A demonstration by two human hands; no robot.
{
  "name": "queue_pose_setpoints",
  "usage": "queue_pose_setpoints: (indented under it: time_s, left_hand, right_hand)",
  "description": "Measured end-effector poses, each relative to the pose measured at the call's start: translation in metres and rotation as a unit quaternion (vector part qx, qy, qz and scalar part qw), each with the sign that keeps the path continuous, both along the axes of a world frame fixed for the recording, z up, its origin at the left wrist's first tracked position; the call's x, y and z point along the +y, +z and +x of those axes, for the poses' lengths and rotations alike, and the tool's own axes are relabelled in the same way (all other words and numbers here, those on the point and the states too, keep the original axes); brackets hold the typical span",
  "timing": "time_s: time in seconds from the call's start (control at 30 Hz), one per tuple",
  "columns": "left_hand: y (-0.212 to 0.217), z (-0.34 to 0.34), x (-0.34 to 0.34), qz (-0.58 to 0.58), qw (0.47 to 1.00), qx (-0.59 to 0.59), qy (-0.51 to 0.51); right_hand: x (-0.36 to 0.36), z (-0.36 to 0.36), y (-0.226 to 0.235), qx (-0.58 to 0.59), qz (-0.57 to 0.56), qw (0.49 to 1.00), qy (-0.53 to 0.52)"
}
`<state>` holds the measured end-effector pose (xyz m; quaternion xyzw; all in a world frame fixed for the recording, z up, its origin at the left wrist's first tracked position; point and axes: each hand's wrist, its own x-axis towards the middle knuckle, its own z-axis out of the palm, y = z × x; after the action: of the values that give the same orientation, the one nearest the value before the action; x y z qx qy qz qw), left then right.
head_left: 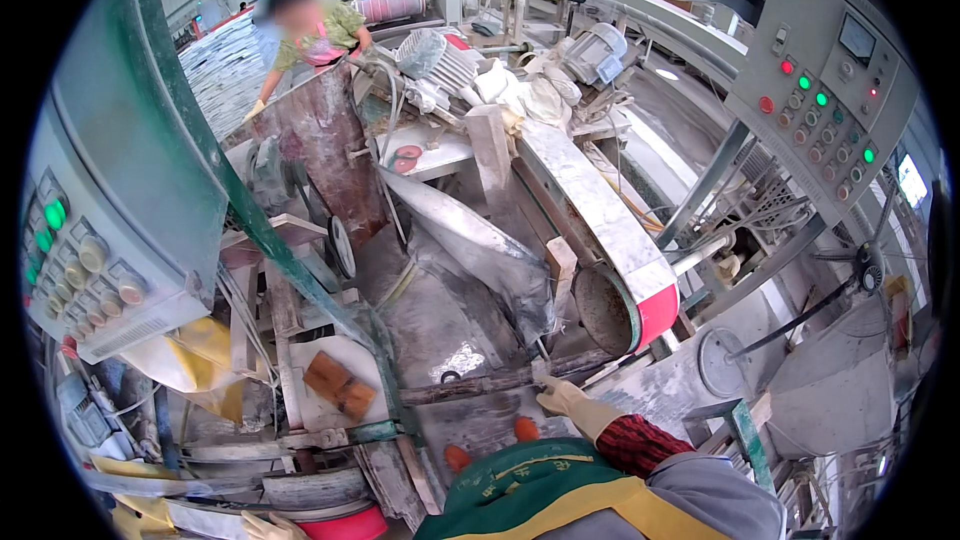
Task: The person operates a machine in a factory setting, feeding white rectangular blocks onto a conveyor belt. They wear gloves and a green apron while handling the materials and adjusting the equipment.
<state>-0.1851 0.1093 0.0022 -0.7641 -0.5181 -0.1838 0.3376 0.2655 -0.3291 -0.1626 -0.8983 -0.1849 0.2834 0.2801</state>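
Observation:
My right hand (568, 400), in a pale glove below a red checked sleeve, is in front of me beside a rough wooden bar (480, 382). Its fingers look drawn together by a small pale piece at the bar; what they hold, if anything, I cannot make out. At the lower left edge my left hand (272, 528), gloved too, shows only in part. Its fingers are apart, next to a belt machine with a red end (348, 524). Past the bar, a grey sheet (470, 235) slopes down beside a long white-topped belt machine (600, 205) with a red end.
Control cabinets with lit buttons stand at the left (120, 190) and right (820, 100). Orange-brown blocks (338, 385) rest on a pale board. Motors (595, 52) and white cloth (525, 95) lie farther back. Another person (318, 35) leans over a reddish-brown panel (335, 145).

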Motion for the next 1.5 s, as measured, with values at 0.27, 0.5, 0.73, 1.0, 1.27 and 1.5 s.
queue_pose_setpoints:
  time_s: [0.27,0.5,0.73,1.0,1.27,1.5]
  left_hand:
    - [-0.022,-0.01,0.015,-0.254,0.954,-0.093,0.126]
    - [-0.038,-0.016,0.023,-0.253,0.956,-0.069,0.129]
    - [-0.004,0.016,-0.018,0.01,0.999,-0.02,-0.025]
    - [-0.008,0.018,-0.023,0.059,0.997,0.007,-0.042]
    - [0.006,0.029,-0.036,0.023,0.998,-0.001,-0.055]
    - [-0.004,0.026,-0.038,0.027,0.998,-0.022,-0.058]
  right_hand:
    - [-0.112,-0.027,0.01,0.07,-0.138,0.98,-0.127]
    - [-0.157,-0.033,-0.027,0.092,-0.162,0.964,-0.191]
    - [-0.072,-0.029,0.01,0.05,-0.034,0.997,-0.045]
    - [-0.077,-0.026,-0.007,0.057,-0.027,0.997,-0.034]
    - [-0.122,-0.03,-0.049,0.105,-0.05,0.987,-0.114]
    - [-0.091,-0.025,0.008,0.125,-0.091,0.987,-0.042]
